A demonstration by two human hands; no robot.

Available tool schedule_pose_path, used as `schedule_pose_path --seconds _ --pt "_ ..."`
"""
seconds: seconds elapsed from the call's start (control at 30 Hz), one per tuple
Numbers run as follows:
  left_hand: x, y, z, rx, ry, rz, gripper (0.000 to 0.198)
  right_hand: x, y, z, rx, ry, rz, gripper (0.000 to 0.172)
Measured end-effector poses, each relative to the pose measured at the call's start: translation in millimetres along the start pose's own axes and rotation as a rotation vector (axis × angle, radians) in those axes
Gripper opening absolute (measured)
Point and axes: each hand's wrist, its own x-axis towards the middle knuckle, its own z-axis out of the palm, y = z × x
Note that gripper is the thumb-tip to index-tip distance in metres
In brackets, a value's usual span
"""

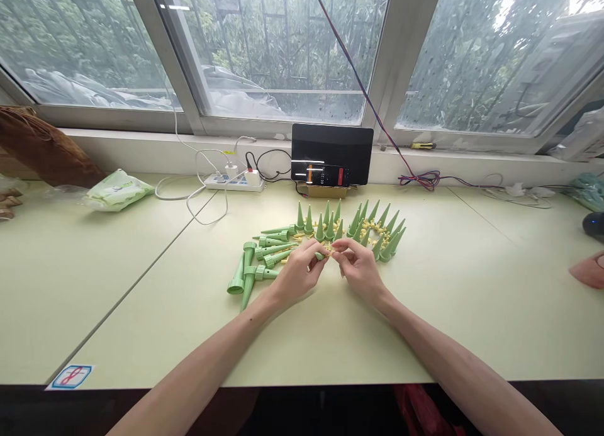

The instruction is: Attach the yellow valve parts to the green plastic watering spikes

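Observation:
My left hand is closed around a green plastic spike, most of which is hidden by the fingers. Facing it, my right hand pinches at a small yellow piece by the spike's end; whether the two parts are joined cannot be made out. Just beyond my hands, green cone-shaped spikes stand upright with points up. Small yellow pieces lie among them. To the left of my left hand, more green spikes with wide ribbed caps lie on their sides, some overlapping.
Behind the spikes, a phone leans against a dark tablet on the pale table. A power strip with looping cables and a green-white packet are at back left. Another person's hand shows at the right edge.

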Motion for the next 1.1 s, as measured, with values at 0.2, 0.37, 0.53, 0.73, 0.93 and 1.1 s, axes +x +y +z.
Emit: schedule_pose_path --seconds 0.2,0.37,0.53,0.73,0.93,1.1 --pt "-0.1 0.1 0.3 -0.002 -0.004 0.012 0.009 -0.9 -0.2 0.5 0.014 -0.002 0.005 0.019" --pt "-0.3 -0.1 0.1 0.006 -0.008 0.031 0.009 -1.3 0.6 0.9 0.015 -0.004 0.004 0.018" --pt "-1.0 0.7 -0.3 0.022 -0.027 0.018 0.008 -1.4 0.4 1.4 0.018 -0.007 0.004 0.017" --pt "-2.2 0.2 0.4 0.047 -0.03 0.027 0.011 -2.2 1.4 2.4 0.02 -0.006 0.003 0.017" --pt "-2.0 0.0 -0.4 0.093 -0.04 0.077 0.014 -2.4 1.8 3.7 0.018 -0.007 0.001 0.017" --pt "-2.5 -1.2 -0.3 0.145 -0.057 0.117 0.016 -2.6 1.4 4.0 0.016 -0.008 0.01 0.018"
